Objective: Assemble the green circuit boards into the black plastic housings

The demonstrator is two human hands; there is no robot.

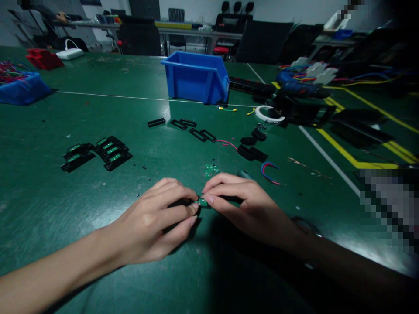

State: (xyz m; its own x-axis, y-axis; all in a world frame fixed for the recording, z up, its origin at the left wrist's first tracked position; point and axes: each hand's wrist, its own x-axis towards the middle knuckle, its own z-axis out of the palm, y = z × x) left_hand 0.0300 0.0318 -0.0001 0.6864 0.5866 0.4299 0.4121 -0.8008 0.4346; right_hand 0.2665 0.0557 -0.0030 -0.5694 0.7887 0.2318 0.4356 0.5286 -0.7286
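Observation:
Between my two hands, low over the green table, is a small black frame with a green circuit board (203,203) in it. My left hand (163,218) grips its left end, fingers closed and partly covering it. At its right end my right hand (240,203) pinches with thumb and fingertips. Just beyond my right fingers lie several loose green circuit boards (211,169). To the left sit several black frames with green boards (113,152) in them, in two groups. Farther out are several bare black frames (198,134). Much of the held piece is hidden by my fingers.
A blue bin (196,78) stands at the back middle. Far left are a blue tray of wires (22,89) and a red block (44,59). Right of my hands lie black parts (252,152), a red-and-blue wire (270,174) and a white ring (269,114).

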